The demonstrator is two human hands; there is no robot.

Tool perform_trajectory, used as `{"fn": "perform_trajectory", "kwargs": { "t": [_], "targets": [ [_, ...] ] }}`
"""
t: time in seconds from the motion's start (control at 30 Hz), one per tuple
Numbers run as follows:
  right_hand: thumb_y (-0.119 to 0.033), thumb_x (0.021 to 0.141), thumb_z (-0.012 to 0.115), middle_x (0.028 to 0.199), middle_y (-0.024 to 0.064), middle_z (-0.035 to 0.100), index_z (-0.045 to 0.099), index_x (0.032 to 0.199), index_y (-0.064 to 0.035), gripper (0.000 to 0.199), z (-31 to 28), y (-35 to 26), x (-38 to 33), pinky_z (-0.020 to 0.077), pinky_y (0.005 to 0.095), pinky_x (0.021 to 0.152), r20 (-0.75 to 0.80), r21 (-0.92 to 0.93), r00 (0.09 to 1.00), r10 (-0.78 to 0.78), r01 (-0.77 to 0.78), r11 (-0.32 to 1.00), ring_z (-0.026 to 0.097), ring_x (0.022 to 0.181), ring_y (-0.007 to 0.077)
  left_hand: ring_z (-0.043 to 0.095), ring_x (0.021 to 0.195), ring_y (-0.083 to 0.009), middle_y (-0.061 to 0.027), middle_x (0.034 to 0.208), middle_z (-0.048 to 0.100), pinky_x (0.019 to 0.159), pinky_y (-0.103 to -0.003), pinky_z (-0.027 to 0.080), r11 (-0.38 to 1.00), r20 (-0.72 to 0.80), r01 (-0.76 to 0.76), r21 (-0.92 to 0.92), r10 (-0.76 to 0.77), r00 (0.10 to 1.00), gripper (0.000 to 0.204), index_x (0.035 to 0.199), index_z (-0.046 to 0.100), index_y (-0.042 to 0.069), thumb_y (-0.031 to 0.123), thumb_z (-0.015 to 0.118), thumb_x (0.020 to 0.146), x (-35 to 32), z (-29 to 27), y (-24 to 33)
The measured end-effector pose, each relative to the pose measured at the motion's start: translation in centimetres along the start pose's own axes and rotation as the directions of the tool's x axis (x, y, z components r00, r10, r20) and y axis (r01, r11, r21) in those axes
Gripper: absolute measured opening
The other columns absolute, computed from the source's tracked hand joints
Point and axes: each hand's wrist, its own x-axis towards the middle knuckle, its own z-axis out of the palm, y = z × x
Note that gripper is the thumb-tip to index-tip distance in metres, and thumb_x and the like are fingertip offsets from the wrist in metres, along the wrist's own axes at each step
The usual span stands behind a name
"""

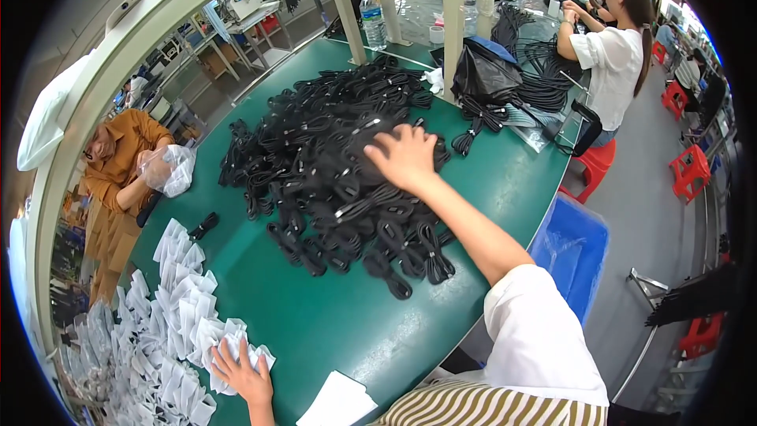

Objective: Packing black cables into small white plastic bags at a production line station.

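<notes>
A large heap of coiled black cables [331,158] is spread over the green table. My right hand [406,159] reaches over the right side of the heap with its fingers spread; no cable shows in its grasp. At the lower left, my left hand [243,375] lies with fingers apart on the near end of a long pile of small white packets [185,292]. The packets look thin and overlap in rows. A single bundled cable [204,226] lies apart, between the packets and the heap.
White sheets [337,401] lie at the table's near edge. A co-worker [130,162] across the left side handles a clear bag [172,170]. Another person [611,55] sits at the far right by more cables [544,71]. A blue bin [569,248] stands beside the table; metal posts [453,24] rise at its back.
</notes>
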Motion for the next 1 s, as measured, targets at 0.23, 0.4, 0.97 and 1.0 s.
{"fn": "perform_trajectory", "kwargs": {
  "t": [0.23,0.4,0.97,1.0],
  "targets": [
    [-0.040,0.089,0.061,0.115,0.0123,0.063,0.071,0.107,-0.0122,0.035,-3.0,-1.2,-3.1,0.0458,0.0511,0.086,-0.091,0.224,0.992,-0.082,0.100,0.969,0.058,0.107,0.0334,0.021,0.146,-0.0409,-0.0147,0.154,0.035,0.116,-0.060,0.012,1.000,0.014,-0.008,-0.013,0.008,1.000,0.049,0.132,0.058,0.013,0.035,0.060,0.089,-0.8,-0.1,0.3],
    [-0.036,0.088,0.063,0.121,0.0132,0.062,0.062,0.122,-0.0072,0.044,-2.9,15.9,2.5,0.0471,0.0506,0.087,-0.418,-0.384,0.908,0.020,-0.196,0.902,0.054,0.116,0.0327,0.022,0.146,-0.0405,-0.0146,0.153,0.036,0.116,-0.060,0.012,1.000,0.006,-0.011,-0.023,0.011,1.000,0.048,0.130,0.060,0.012,0.034,0.061,0.088,-1.0,-0.7,0.1],
    [-0.039,0.085,0.068,0.120,0.0141,0.061,0.065,0.120,-0.0101,0.045,4.7,4.6,-4.8,0.0501,0.0461,0.090,-0.220,0.146,0.946,0.238,-0.210,0.967,0.059,0.105,0.0358,0.032,0.140,-0.0397,-0.0167,0.146,0.042,0.114,-0.051,0.024,0.943,-0.160,-0.020,-0.332,-0.036,0.986,0.046,0.131,0.060,0.011,0.019,0.068,0.086,-1.7,-5.7,2.1],
    [-0.039,0.086,0.068,0.119,0.0138,0.060,0.066,0.119,-0.0105,0.043,5.3,5.2,-4.5,0.0503,0.0462,0.090,-0.262,0.171,0.947,0.187,-0.145,0.975,0.060,0.105,0.0349,0.042,0.129,-0.0372,-0.0163,0.136,0.049,0.106,-0.046,0.034,0.893,-0.168,-0.021,-0.450,-0.061,0.984,0.042,0.126,0.062,0.009,0.012,0.069,0.084,-2.3,-6.7,3.0]
  ]
}}
